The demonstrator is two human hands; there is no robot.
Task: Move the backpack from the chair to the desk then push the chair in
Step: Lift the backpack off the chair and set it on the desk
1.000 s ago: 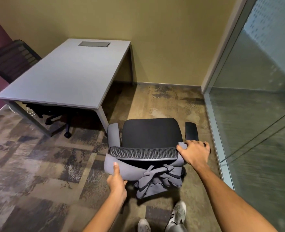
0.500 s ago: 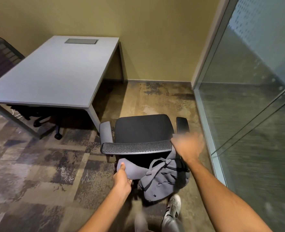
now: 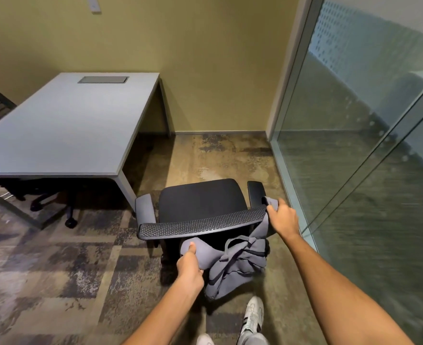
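Note:
A grey fabric backpack (image 3: 233,267) hangs behind the backrest of a black office chair (image 3: 201,201), below its mesh top edge. My left hand (image 3: 190,263) grips the backpack's left part, thumb up. My right hand (image 3: 282,219) holds the backpack's upper right strap at the backrest's right end, next to the right armrest. The chair stands off the near right corner of the grey desk (image 3: 63,130), its seat bare and facing away from me.
A second black chair (image 3: 38,195) sits tucked under the desk on the left. A glass partition (image 3: 359,145) runs close along the right of the chair. Patterned carpet lies between chair and desk. My shoes (image 3: 252,317) stand just behind the backpack.
The backpack has slipped off the backrest's left side and now hangs lower and to the right. My right hand let go, then gripped the strap again. The view lifted slightly.

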